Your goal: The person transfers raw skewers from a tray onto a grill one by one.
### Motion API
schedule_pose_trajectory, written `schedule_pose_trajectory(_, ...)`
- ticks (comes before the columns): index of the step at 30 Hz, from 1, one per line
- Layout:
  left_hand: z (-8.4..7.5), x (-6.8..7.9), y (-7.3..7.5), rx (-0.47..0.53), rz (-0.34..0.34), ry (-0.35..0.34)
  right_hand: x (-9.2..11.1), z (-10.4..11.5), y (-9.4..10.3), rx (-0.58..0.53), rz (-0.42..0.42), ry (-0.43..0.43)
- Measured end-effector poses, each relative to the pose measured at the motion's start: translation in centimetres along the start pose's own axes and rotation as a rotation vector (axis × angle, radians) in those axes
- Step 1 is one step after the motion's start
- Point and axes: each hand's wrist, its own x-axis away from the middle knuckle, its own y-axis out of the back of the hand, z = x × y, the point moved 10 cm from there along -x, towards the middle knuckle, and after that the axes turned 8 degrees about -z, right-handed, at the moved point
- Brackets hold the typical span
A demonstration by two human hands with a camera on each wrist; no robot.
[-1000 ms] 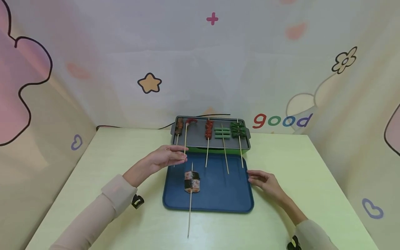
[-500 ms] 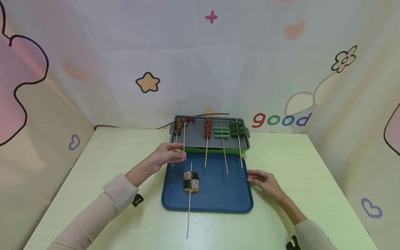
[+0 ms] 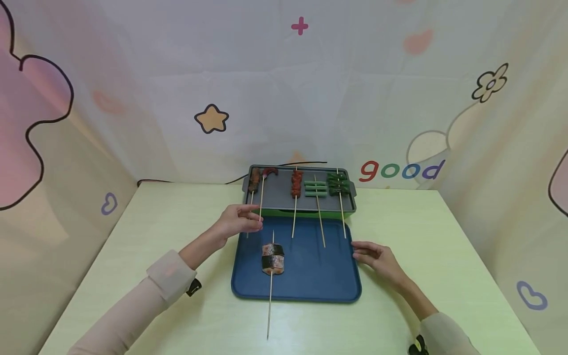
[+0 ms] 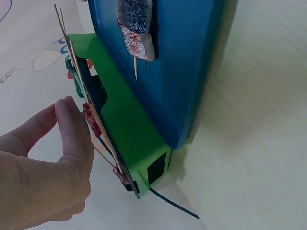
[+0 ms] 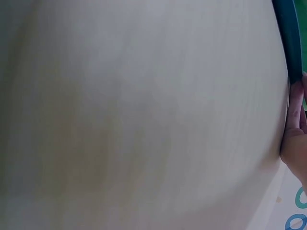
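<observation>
My left hand (image 3: 237,222) pinches the lower stick of a skewer (image 3: 262,195) between thumb and fingers. A curved dark-red piece tops that skewer, over the left part of a grey grill (image 3: 279,199) with a green body. At the blue tray's (image 3: 312,276) right edge, my right hand (image 3: 377,261) holds the rim with thumb and fingers; the right wrist view catches those fingers at the tray's corner. On the tray lies a skewer of pale chunks with dark bands (image 3: 272,259), its stick reaching past the front edge.
Across the grill lie a brown meat skewer (image 3: 254,181), a red skewer (image 3: 296,183), a green-stick skewer (image 3: 315,189) and a leafy green skewer (image 3: 338,183). Their sticks overhang the tray. A black cord (image 3: 153,181) runs along the table's back edge by a patterned curtain (image 3: 266,98).
The left hand and its skewer's lower end have shifted slightly left relative to the tray. The right hand stays at the tray's edge.
</observation>
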Motion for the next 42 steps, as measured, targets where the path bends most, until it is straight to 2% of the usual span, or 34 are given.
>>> schedule_pose_trajectory(6,-0.4,1.4,0.9,-0.067,-0.014,-0.06,-0.1,0.1,0.0,0.005,0.014,0.001)
schedule_pose_trajectory(10,-0.1,2.4,1.6,-0.042,-0.034,-0.035,-0.1,0.2,-0.1,-0.003,0.033,-0.008)
schedule_pose_trajectory(13,0.4,3.8,1.4,-0.028,-0.009,-0.04,0.0,0.2,-0.1,-0.021,0.038,-0.016)
schedule_pose_trajectory(18,1.6,7.3,-0.5,-0.029,0.133,-0.086,0.1,0.4,0.0,-0.006,0.042,-0.018)
schedule_pose_trajectory(24,4.8,10.0,-2.5,0.007,0.247,-0.027,0.0,0.5,-0.2,-0.016,0.055,-0.008)
schedule_pose_trajectory(27,6.5,11.0,-3.6,0.017,0.29,0.02,0.0,0.3,-0.3,-0.015,0.057,-0.011)
schedule_pose_trajectory(31,8.0,12.0,-5.1,0.022,0.323,0.064,-0.1,0.2,-0.1,-0.009,0.042,-0.019)
schedule_pose_trajectory(38,9.1,13.1,-6.9,0.038,0.351,0.093,0.0,0.5,-0.4,-0.025,0.059,0.007)
schedule_pose_trajectory(42,9.6,13.4,-8.0,0.063,0.384,0.132,0.1,0.6,-0.3,-0.015,0.051,0.01)
